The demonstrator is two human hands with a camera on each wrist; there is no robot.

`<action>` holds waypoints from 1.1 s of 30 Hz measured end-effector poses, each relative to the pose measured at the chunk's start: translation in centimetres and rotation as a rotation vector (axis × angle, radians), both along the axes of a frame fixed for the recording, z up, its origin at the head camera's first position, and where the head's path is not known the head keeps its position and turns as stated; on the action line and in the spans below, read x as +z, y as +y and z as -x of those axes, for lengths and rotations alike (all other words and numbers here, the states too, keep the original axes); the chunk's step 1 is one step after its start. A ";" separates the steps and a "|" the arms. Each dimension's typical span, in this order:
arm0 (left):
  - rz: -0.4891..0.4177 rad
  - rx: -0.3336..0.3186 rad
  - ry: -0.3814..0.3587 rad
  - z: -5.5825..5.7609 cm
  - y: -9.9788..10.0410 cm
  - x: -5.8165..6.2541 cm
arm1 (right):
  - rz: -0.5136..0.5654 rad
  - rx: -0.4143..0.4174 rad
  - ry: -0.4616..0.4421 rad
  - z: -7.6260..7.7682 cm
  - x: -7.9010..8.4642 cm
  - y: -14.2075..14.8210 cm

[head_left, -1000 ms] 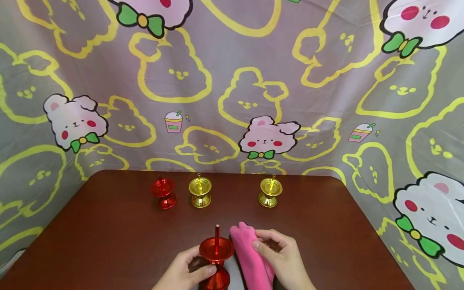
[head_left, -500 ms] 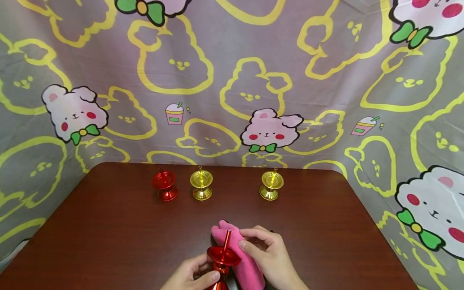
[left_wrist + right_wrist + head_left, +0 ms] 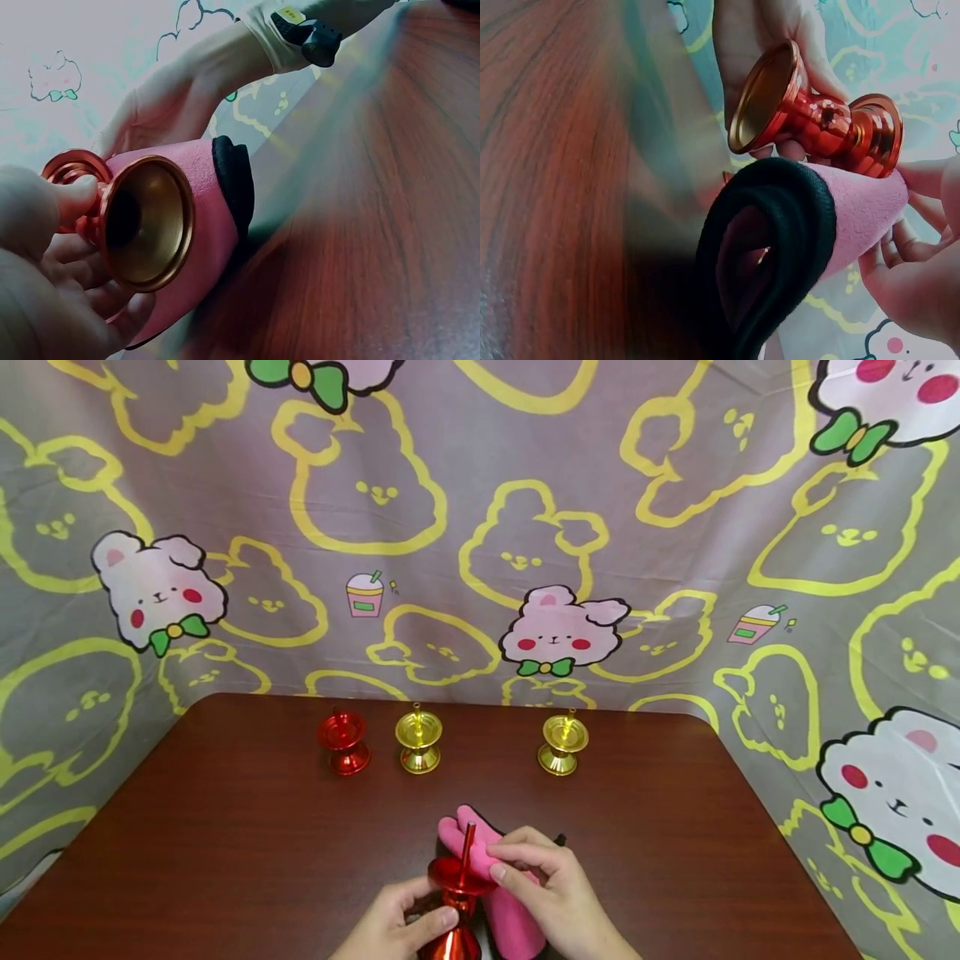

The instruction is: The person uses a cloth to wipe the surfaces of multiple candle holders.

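In the head view my left hand (image 3: 397, 917) grips a shiny red candle holder (image 3: 453, 942) round its narrow waist, thumb in front. A thin spike rises from its dish, leaning slightly right. The left wrist view shows the hollow gold inside of the base (image 3: 161, 225). My right hand (image 3: 558, 889) pinches a folded pink cloth (image 3: 513, 927) between thumb and fingers. That cloth has a black edge (image 3: 817, 202) and lies against the holder's dish (image 3: 881, 135) in the right wrist view. Part of the cloth is hidden behind the holder.
Toward the back of the brown table (image 3: 225, 827) stand another red candle holder (image 3: 347, 753), a gold one (image 3: 419, 752) beside it, and a second gold one (image 3: 562, 752) farther right. A patterned curtain (image 3: 450, 552) closes off the back and sides.
My right hand has moved left with the cloth, which now lies behind the held candle holder's dish instead of beside it. The holder tilted right. The pinched part of the cloth has shifted.
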State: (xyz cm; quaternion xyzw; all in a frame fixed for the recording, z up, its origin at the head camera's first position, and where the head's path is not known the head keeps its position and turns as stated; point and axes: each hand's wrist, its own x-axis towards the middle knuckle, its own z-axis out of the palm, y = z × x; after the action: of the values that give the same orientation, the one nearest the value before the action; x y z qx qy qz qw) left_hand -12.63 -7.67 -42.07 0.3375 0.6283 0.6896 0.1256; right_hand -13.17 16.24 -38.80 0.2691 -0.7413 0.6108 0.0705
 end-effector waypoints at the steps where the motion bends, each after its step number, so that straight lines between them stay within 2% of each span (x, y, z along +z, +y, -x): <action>1: -0.011 0.010 0.029 0.0 0.1 -0.1 | -0.006 0.008 0.004 0.0 0.0 0.0; 3: -0.026 0.024 0.059 0.1 0.1 -0.2 | -0.025 0.022 0.004 0.0 0.1 0.1; 6: -0.023 0.040 0.029 0.0 0.3 -0.2 | -0.069 0.057 0.013 0.1 0.3 0.4; 12: 0.016 0.050 -0.038 -0.3 0.6 -0.3 | -0.188 0.189 -0.006 0.2 1.1 1.3; 16: 0.008 0.045 -0.026 -0.2 0.5 -0.3 | -0.217 0.233 -0.039 0.2 1.5 1.6; 21: -0.004 0.052 0.015 0.1 0.5 -0.2 | -0.192 0.181 -0.076 0.2 1.3 1.7; 24: 0.005 0.063 0.007 0.1 0.6 0.1 | -0.160 0.140 -0.113 0.1 1.2 1.5; 29: 0.039 0.118 -0.056 0.0 1.0 0.4 | -0.143 0.090 -0.160 -0.1 1.4 1.0; 33: 0.081 0.196 -0.079 -0.1 1.5 0.4 | -0.143 0.053 -0.229 -0.2 1.6 0.7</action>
State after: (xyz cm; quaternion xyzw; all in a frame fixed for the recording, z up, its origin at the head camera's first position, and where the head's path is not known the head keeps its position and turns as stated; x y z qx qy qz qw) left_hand -12.52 -6.20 -41.63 0.2418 0.6803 0.6853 0.0958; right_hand -12.98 16.98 -37.21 0.2217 -0.7788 0.5846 -0.0502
